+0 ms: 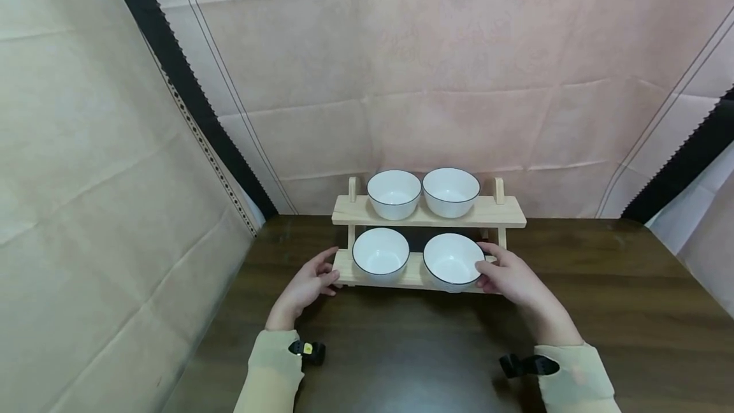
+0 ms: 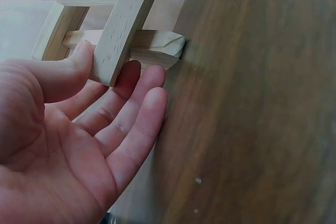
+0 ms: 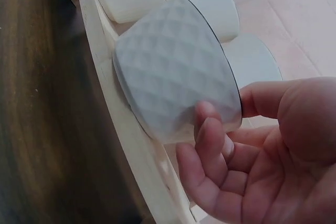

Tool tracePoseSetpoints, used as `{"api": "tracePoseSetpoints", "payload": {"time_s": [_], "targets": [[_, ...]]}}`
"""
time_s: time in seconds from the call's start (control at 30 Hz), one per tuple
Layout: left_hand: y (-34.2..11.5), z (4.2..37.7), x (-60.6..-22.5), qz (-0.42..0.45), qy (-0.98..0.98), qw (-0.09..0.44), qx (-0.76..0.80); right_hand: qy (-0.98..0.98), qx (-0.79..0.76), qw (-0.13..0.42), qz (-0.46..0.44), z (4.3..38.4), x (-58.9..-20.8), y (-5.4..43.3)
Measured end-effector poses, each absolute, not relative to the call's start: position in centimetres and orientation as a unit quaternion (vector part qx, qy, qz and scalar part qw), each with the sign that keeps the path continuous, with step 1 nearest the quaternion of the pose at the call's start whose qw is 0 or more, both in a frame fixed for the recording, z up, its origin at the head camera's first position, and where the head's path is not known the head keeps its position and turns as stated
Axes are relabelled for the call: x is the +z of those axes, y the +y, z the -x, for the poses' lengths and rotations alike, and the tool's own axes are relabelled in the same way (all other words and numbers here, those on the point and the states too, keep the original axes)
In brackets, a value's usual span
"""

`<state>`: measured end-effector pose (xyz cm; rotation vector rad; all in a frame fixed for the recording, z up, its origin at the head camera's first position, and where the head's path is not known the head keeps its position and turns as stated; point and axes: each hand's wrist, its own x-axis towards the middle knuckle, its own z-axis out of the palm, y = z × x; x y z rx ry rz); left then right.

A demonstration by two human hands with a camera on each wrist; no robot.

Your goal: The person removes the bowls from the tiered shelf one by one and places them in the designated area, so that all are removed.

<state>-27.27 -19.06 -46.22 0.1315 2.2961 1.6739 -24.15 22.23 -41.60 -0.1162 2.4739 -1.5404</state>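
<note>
Two bare hands work in my head view, and nearest to me is the dark tabletop [image 1: 401,355], which spreads wide on this side of the wooden rack [image 1: 501,238] and gives good room for moving. The left hand [image 1: 306,282] holds the left end of the lower shelf [image 1: 415,273], thumb on one side of the board and fingers on the other. The right hand [image 1: 504,276] pinches the front right bowl [image 1: 453,259] at the right side of its rim. This bowl is on the right part of the lower shelf, by its front edge; whether its base rests fully on the wood, I cannot tell.

I judge the bowl to be light and stiff, smooth inside, a little slippery, and perhaps easy to chip. Its quilted outer wall should help the fingers, so rim and wall together seem a good hold. To its left stands the front left bowl [image 1: 381,253], near but apart. Behind it, the edge of the upper shelf [image 1: 487,212] leaves less room than my side. Farther, two upper bowls [image 1: 394,194] [image 1: 451,192] stand very close together, in front of pale cloth [image 1: 459,50].
</note>
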Motion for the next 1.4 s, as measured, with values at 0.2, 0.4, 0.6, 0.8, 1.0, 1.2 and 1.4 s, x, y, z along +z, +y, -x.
{"api": "tracePoseSetpoints", "payload": {"time_s": [0.2, 0.4, 0.6, 0.8, 1.0, 1.2, 1.4], "targets": [[-18.9, 26.9, -45.7, -0.050, 0.796, 0.138, 0.587, 0.829, -0.540, 0.123, 0.078, 24.1, -41.5, 23.0], [-19.2, 27.2, -45.9, -0.043, 0.797, 0.141, 0.586, 0.819, -0.545, 0.148, 0.106, 24.1, -41.4, 23.4], [-19.6, 28.0, -47.8, -0.039, 0.792, 0.138, 0.594, 0.824, -0.528, 0.158, 0.135, 23.9, -41.4, 23.9], [-19.6, 28.4, -49.0, -0.032, 0.799, 0.128, 0.586, 0.820, -0.509, 0.194, 0.176, 23.4, -41.7, 24.4], [-19.5, 28.8, -48.8, -0.031, 0.804, 0.123, 0.582, 0.815, -0.497, 0.215, 0.205, 23.2, -41.8, 23.9], [-19.6, 28.5, -48.8, -0.031, 0.803, 0.124, 0.582, 0.802, -0.493, 0.237, 0.240, 22.9, -42.1, 22.1], [-19.4, 28.5, -48.5, -0.033, 0.798, 0.135, 0.587, 0.789, -0.482, 0.257, 0.279, 22.6, -43.1, 18.6]]}}
